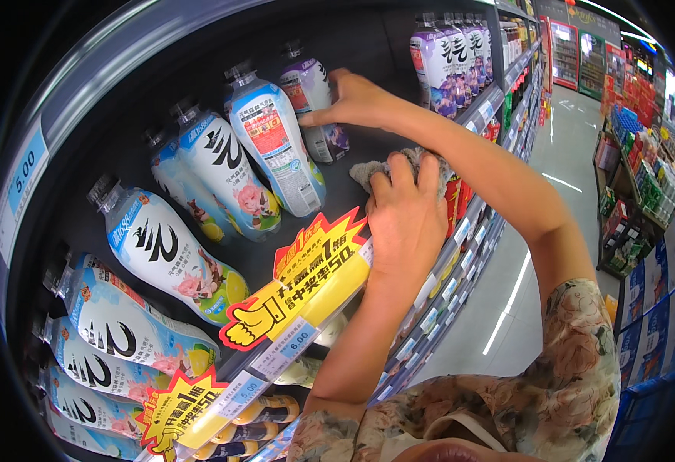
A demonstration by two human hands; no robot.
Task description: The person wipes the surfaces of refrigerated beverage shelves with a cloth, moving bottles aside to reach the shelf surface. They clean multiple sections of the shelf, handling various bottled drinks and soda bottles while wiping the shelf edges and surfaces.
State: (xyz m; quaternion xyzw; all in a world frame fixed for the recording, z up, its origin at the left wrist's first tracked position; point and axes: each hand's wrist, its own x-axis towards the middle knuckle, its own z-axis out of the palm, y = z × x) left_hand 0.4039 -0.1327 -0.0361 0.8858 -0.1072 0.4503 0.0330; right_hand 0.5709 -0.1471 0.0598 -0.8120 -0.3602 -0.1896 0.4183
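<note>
My right hand point(357, 103) reaches to the back of the dark shelf and is closed around a purple-labelled plastic drink bottle point(309, 86). Its thumb lies across the front of the bottle, and the other fingers are partly hidden at the far side. A crumpled grey cloth point(366, 172) is bunched under my left hand point(409, 205), near the shelf's front edge. Left of the purple bottle stand several blue-and-white-labelled drink bottles point(276, 147) with lemon pictures. Bare shelf surface point(340, 179) shows between the nearest of them and the cloth.
Yellow promotional signs point(320, 274) and price tags point(285, 349) line the shelf's front edge. More purple-labelled bottles point(432, 63) stand farther right. Lower shelves hold yellow-and-dark bottles point(245, 430). A tiled aisle point(505, 323) runs along the right, with stacked blue cartons point(655, 294) beyond.
</note>
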